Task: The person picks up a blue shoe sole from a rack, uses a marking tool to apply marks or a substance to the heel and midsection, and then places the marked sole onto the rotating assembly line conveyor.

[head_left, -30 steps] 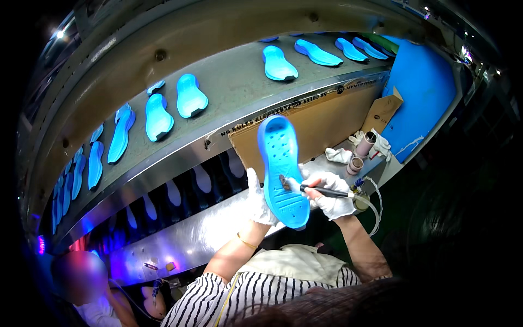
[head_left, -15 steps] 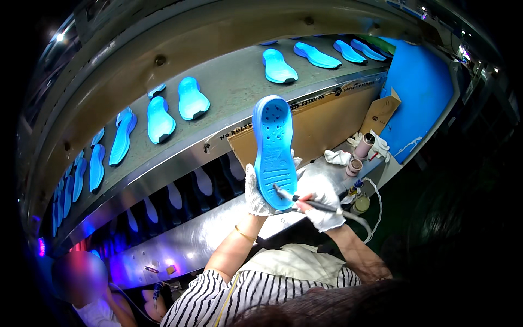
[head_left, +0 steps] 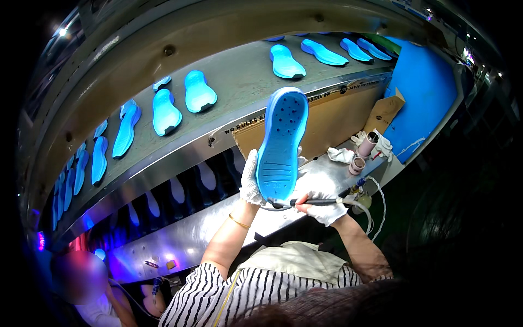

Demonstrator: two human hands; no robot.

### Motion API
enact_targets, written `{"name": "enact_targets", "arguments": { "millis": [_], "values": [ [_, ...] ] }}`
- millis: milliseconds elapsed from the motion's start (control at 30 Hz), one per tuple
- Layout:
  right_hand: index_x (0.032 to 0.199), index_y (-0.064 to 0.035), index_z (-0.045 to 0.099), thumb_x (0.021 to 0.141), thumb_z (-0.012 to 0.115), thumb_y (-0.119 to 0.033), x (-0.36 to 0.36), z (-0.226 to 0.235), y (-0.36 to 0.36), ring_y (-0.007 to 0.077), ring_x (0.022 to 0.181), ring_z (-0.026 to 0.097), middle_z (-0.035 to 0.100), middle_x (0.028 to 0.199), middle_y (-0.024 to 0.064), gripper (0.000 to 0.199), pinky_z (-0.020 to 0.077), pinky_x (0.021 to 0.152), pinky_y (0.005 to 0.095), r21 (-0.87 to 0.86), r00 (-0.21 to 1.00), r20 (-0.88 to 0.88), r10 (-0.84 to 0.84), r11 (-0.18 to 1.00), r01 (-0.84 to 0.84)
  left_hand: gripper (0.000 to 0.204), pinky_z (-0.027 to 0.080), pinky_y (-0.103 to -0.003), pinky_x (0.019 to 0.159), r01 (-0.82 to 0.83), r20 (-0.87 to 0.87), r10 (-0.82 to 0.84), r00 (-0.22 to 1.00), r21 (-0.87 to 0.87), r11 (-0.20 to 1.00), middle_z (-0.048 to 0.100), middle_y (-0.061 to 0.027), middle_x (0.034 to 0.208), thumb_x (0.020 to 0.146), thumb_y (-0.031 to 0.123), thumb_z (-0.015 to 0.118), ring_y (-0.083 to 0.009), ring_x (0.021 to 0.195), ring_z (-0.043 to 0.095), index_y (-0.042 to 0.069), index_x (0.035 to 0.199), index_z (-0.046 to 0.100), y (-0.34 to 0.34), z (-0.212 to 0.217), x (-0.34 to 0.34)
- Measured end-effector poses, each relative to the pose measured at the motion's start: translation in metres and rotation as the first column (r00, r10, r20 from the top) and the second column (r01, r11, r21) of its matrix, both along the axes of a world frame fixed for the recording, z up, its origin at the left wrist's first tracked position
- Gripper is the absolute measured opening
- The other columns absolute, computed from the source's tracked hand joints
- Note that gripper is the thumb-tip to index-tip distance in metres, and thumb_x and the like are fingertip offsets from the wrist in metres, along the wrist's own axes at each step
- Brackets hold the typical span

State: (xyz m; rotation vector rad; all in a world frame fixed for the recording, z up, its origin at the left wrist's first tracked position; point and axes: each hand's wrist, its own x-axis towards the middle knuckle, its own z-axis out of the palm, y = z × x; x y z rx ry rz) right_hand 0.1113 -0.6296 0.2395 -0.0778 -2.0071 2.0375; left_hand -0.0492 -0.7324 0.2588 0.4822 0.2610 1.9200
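A blue shoe sole [head_left: 280, 144] stands tilted up in front of me, its hollow, ribbed side toward me and its toe end pointing away. My left hand [head_left: 250, 182], in a white glove, is closed on the sole's left edge near the heel. My gloved right hand [head_left: 327, 213], with bare fingertips showing, pinches a slim brush [head_left: 322, 202] with a dark handle, and a pale hose trails from its rear end. The brush's pale front end lies at the sole's heel rim, where its exact contact is hard to make out.
Several blue soles [head_left: 166, 113] lie on a grey conveyor belt [head_left: 239, 82] beyond a metal edge. Cardboard [head_left: 332, 122] leans below it. Spools [head_left: 367, 144] and white gloves [head_left: 341, 155] rest on the metal bench at right. Dark shoe parts [head_left: 207, 177] fill a lower shelf. Another person [head_left: 101, 310] sits at lower left.
The brush has moved from the inside of the heel area down and left to the heel rim. The sole has shifted slightly up and right and turned a little.
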Motion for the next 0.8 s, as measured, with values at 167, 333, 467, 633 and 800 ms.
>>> {"name": "enact_targets", "arguments": {
  "millis": [167, 333, 467, 633, 800],
  "values": [
    [0.090, -0.0003, 0.061, 0.076, 0.070, -0.005, 0.000, -0.022, 0.004, 0.0127, 0.077, 0.059, 0.063, 0.087, 0.0072, 0.017, 0.0487, 0.066, 0.0235, -0.070, 0.997, 0.029, 0.076, 0.995, -0.074, 0.071, 0.041, -0.047, 0.097, 0.152, 0.000, -0.153, 0.988, 0.074, 0.986, 0.041, -0.0262, 0.131, 0.088, 0.050, 0.046, -0.0371, 0.116, 0.048, -0.003, 0.134, 0.033, -0.001, 0.010, -0.013],
    [0.082, -0.0016, 0.059, 0.074, 0.068, 0.003, 0.011, -0.005, -0.003, 0.0102, 0.068, 0.059, 0.061, 0.074, 0.0024, 0.013, 0.0489, 0.061, 0.0234, 0.036, 0.996, -0.060, 0.061, 0.998, -0.059, 0.068, 0.045, -0.045, 0.093, 0.196, -0.026, -0.196, 0.980, 0.029, 0.980, 0.046, -0.0257, 0.125, 0.089, 0.048, 0.046, -0.0367, 0.110, 0.052, -0.004, 0.131, 0.037, 0.003, 0.015, -0.017],
    [0.073, -0.0042, 0.057, 0.073, 0.067, 0.002, 0.004, 0.019, 0.001, 0.0114, 0.069, 0.056, 0.060, 0.075, 0.0040, 0.012, 0.0443, 0.064, 0.0243, -0.031, 0.999, 0.027, -0.023, 0.999, 0.023, 0.065, 0.047, -0.044, 0.090, 0.215, -0.019, -0.217, 0.976, -0.079, 0.973, 0.050, -0.0253, 0.121, 0.089, 0.047, 0.046, -0.0364, 0.106, 0.055, -0.005, 0.128, 0.040, 0.005, 0.006, -0.022],
    [0.074, -0.0052, 0.060, 0.070, 0.070, 0.001, -0.010, 0.009, 0.011, 0.0172, 0.076, 0.060, 0.063, 0.083, 0.0070, 0.012, 0.0470, 0.069, 0.0280, 0.235, 0.996, 0.095, 0.000, 0.972, -0.023, 0.051, 0.055, -0.036, 0.076, 0.145, -0.053, -0.178, 0.983, -0.380, 0.913, 0.062, -0.0205, 0.101, 0.091, 0.040, 0.049, -0.0298, 0.085, 0.064, -0.005, 0.114, 0.053, 0.018, 0.014, -0.024],
    [0.075, -0.0074, 0.062, 0.071, 0.070, -0.001, -0.016, 0.001, 0.017, 0.0175, 0.082, 0.060, 0.064, 0.089, 0.0070, 0.011, 0.0468, 0.074, 0.0287, 0.317, 0.970, -0.201, 0.136, 0.946, -0.067, 0.040, 0.055, -0.030, 0.070, 0.117, -0.092, -0.188, 0.978, -0.501, 0.857, 0.064, -0.0133, 0.096, 0.088, 0.033, 0.057, -0.0195, 0.078, 0.064, -0.001, 0.109, 0.057, 0.037, -0.028, -0.039]
  ]
}}
